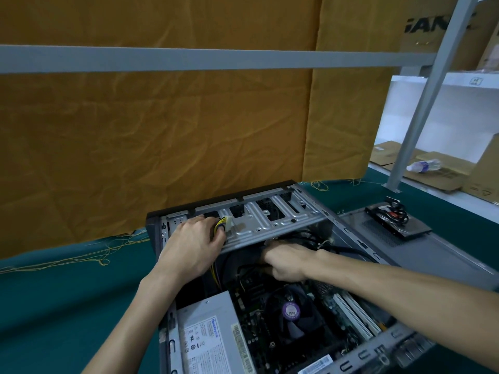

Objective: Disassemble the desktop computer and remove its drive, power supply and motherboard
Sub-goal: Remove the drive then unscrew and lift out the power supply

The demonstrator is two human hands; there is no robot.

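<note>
A desktop computer case (270, 279) lies open on its side at the lower centre of the frame, on a green-covered worktop (67, 292). The left hand (194, 247) grips a bundle of yellow and black wires just below their white plug (226, 220), held against the metal drive cage (270, 220) along the case's far edge. The right hand (286, 261) reaches under that cage with fingers curled, seemingly around black cables (345, 251), though what the grip closes on cannot be told.

The wires look soft and springy; the plug's hard plastic body is the better place to pull from, since tugging the wires could strain the joints. The grey power supply (208, 333) sits at the lower left of the case and looks boxy, stiff and fairly heavy, best lifted by its metal sides. The motherboard (253, 327), with its round fan (291, 314), lies flat at lower centre and looks fragile, to be held by its edges.

A drive (397, 221) with coiled cables already rests on a grey panel (432, 249) at right. The cage overhang and tangled cables crowd the reach. A brown cloth (162, 130) hangs behind; cardboard boxes (432, 168) and a bottle (424, 166) sit on shelving at upper right.
</note>
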